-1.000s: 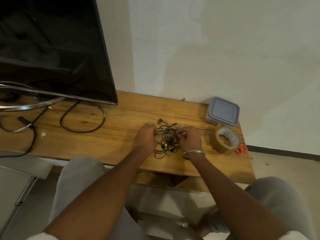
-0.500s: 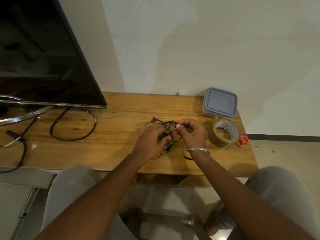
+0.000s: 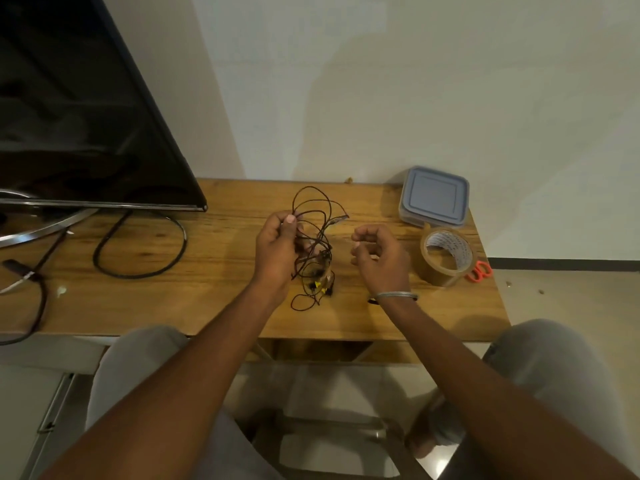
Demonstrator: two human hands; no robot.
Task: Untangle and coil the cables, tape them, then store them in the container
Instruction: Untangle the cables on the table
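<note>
- Wooden table (image 3: 214, 306) runs across the middle of the view and stands against a pale wall (image 3: 415, 98).
- Big dark TV (image 3: 86, 116) stands on the left part of the table on a curved metal stand (image 3: 41, 226), screen off.
- Person sits at the table's near edge, grey trousers (image 3: 138, 368) at bottom left and right, both bare forearms reaching over the table.
- Thick black cord (image 3: 138, 273) lies in a loop on the table, just right of the stand and well left of the hands.
- Grey-blue container (image 3: 434, 195) sits at the far right corner of the table with its lid on.
- Roll of brown tape (image 3: 446, 256) stands tilted just in front of the container, near the table's right edge.
- Left hand (image 3: 277, 247) is raised over the table centre, fingers and thumb curled round strands of the cables.
- Right hand (image 3: 377, 258) is up beside it and apart from it, fingers curled, thumb close to forefinger. Cannot tell whether a thin strand is pinched there.
- Cables (image 3: 315, 258), thin, black and tangled, hang from the left hand between the two hands. Loops stick up above the fingers and the lowest loops seem to rest on the table. Small yellow bits show in the knot.
- Orange scissors (image 3: 479, 270) lie at the table's right edge, partly hidden behind the tape.
- Silver bangle (image 3: 396, 295) is on the right wrist.
</note>
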